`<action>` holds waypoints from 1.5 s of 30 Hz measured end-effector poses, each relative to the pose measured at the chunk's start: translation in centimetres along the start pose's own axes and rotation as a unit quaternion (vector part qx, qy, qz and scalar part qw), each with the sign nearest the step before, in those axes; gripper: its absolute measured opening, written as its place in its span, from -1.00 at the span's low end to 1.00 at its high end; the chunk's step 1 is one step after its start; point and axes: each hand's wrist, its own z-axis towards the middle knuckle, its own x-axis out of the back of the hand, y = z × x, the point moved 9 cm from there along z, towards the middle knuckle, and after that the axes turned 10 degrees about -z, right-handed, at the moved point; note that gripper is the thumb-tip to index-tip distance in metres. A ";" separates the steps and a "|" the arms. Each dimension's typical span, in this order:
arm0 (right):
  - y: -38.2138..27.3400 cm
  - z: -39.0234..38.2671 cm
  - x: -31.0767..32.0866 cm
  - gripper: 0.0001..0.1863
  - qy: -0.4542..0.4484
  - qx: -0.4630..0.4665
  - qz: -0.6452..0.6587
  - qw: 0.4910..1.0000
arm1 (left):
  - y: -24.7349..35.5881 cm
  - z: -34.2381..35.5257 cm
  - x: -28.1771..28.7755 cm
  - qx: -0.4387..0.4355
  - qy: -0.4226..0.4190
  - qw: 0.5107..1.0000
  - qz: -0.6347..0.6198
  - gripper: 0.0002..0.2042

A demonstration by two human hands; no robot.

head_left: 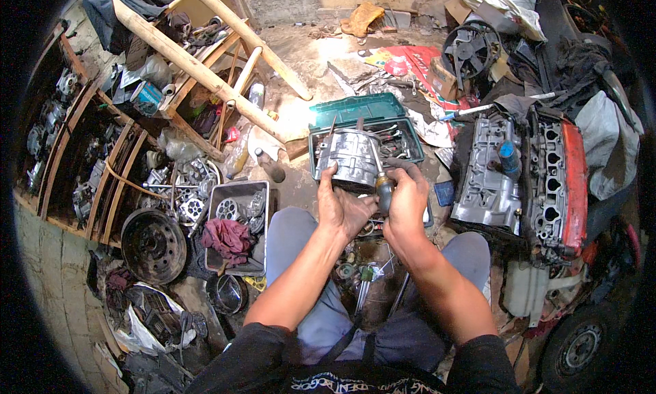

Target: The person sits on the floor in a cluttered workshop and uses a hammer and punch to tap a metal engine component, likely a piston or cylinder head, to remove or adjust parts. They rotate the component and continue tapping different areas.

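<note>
A silver, ribbed cylindrical metal housing [348, 156] is held up between my knees, in front of an open green toolbox [355, 113]. My left hand [340, 206] grips the housing from its near left side, thumb up along the edge and the other fingers curled beneath. In my right hand [406, 194] is a screwdriver [385, 194] with a dark and amber handle. Its shaft points up and away along the right side of the housing; I cannot tell exactly where the tip rests. Several tools lie in the toolbox, partly hidden behind the housing.
At left stand a grey crate [268, 192] with metal parts and a maroon rag [227, 241], a wheel rim [154, 246] and a wooden ladder [198, 69]. Engine parts [488, 182] with a red-edged cylinder head [572, 182] lie at right. A dark bottle [270, 167] is near the crate.
</note>
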 end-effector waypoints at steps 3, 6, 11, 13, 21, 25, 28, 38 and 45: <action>0.4 0.9 0.2 -0.76 0.019 0.038 0.008 0.999 | 0.4 0.2 -0.3 -0.023 -0.008 1.000 0.008 -0.35; 0.8 -0.5 -1.4 -0.78 -0.009 -0.060 0.060 0.996 | 1.1 0.2 -0.5 -0.051 -0.003 0.999 0.010 -0.40; 1.2 -0.2 -1.6 -0.77 0.030 -0.003 0.061 0.998 | 0.5 0.7 1.1 -0.033 0.035 0.999 -0.009 -0.48; 1.5 0.1 -1.6 -0.77 0.044 0.007 0.068 0.997 | 0.5 0.7 1.4 -0.039 0.062 0.997 -0.011 -0.49; 2.9 0.8 -2.7 -0.80 0.005 -0.026 0.033 0.999 | 1.6 0.8 1.8 -0.063 0.065 0.996 -0.018 -0.52; 4.1 0.9 -3.3 -0.80 -0.032 -0.064 0.002 0.997 | 2.2 1.1 2.5 -0.070 0.075 0.995 -0.019 -0.54; 3.8 0.7 -3.4 -0.78 -0.035 -0.063 0.007 0.997 | 2.2 0.7 2.2 -0.066 0.085 0.994 -0.018 -0.55; 3.3 -0.7 -4.0 -0.74 -0.037 -0.125 0.014 0.991 | 2.4 1.1 3.3 -0.062 0.087 0.994 -0.032 -0.57; 0.2 1.6 -2.4 -0.82 0.097 0.220 -0.169 0.956 | 1.1 1.3 3.7 -0.020 0.099 0.994 -0.035 -0.60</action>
